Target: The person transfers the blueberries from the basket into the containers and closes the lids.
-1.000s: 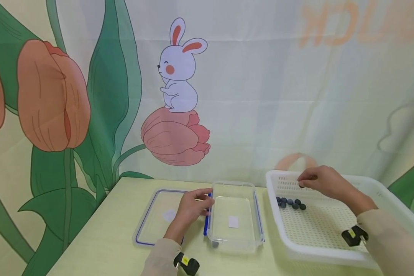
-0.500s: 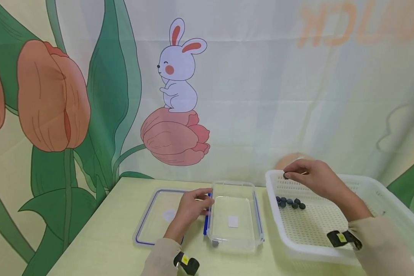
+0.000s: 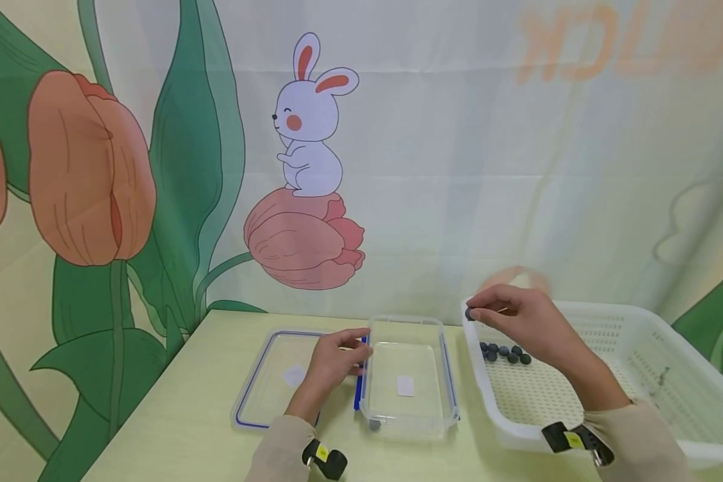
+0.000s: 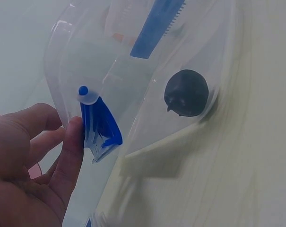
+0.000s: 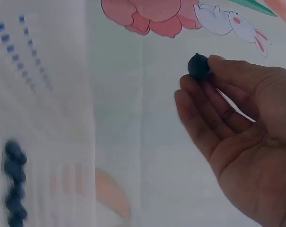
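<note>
My right hand pinches one blueberry between thumb and fingertips, over the left rim of the white plastic basket. Inside that basket, several more blueberries lie grouped at the left. My left hand holds the left side of a clear food container, its thumb against a blue latch in the left wrist view. One blueberry shows through the container's wall, at the near left corner. A label sits on the container's floor.
Left of the container lies its clear lid with a blue seal, partly behind my left hand. All stand on a pale yellow table. A curtain printed with tulips and a rabbit hangs behind.
My right hand has moved left with the blueberry, from above the basket's inside to its left rim. My left hand and the container stay in place.
</note>
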### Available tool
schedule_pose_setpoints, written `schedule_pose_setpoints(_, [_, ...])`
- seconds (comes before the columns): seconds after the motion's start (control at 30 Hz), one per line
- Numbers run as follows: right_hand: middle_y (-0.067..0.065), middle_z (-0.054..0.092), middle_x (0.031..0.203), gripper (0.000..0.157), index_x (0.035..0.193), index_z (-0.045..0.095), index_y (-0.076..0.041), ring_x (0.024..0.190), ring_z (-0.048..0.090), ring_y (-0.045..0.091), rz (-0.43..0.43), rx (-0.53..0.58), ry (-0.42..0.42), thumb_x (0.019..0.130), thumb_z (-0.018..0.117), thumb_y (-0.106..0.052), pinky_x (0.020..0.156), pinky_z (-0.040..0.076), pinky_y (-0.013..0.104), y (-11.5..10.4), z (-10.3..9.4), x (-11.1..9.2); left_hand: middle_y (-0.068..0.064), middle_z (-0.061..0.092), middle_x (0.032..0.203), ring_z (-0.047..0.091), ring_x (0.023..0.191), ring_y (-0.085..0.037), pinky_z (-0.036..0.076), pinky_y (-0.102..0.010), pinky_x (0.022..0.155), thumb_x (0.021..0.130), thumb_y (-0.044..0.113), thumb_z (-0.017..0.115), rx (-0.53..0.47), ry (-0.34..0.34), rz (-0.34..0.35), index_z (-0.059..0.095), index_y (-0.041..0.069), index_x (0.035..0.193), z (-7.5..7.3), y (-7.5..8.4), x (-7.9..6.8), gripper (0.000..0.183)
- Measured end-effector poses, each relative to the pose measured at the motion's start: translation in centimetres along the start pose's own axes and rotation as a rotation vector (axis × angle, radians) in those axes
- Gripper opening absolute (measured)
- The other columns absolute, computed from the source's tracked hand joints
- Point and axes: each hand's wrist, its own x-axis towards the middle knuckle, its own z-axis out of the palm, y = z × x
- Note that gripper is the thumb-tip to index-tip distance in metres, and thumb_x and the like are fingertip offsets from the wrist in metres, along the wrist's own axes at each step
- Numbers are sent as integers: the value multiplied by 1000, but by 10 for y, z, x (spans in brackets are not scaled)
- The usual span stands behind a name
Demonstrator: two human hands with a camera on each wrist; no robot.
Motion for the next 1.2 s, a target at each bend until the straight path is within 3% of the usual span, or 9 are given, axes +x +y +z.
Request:
schedule_pose_setpoints(0.13, [2,76,114,19,119,78,-11,98,76,22,28,67,5,102,74,-20,82,62,30,-6,13,-5,-11,66,113,69,87,-20,65,-29,74,96,10,80,2,2,-6,73,11,137,0,1,-1,42])
schedule_pose_setpoints(0.47, [-4,76,107,17,114,79,-14,94,75,14,63,167,-29,101,76,-23,85,62,33,-14,50,-13,-12,66,114,69,87,-20,65,-29,75,96,11,79,2,-4,-10,73,11,137,0,2,-2,42])
schedule_pose_setpoints(0.8, [-5,76,103,11,110,79,-12,94,75,12,-12,163,-109,100,76,-15,84,63,29,-17,86,-14,-12,67,115,69,88,-20,65,-29,75,96,11,79,10,-1,-2,73,11,137,0,2,-2,41])
schedule_pose_setpoints(1.2, [-5,76,100,7,105,78,-10,88,74,11,-27,212,-204,99,77,-13,83,63,28,-19,115,-18,-13,67,112,70,89,-20,66,-31,75,95,9,78,-13,-19,24,73,7,136,0,-1,0,42])
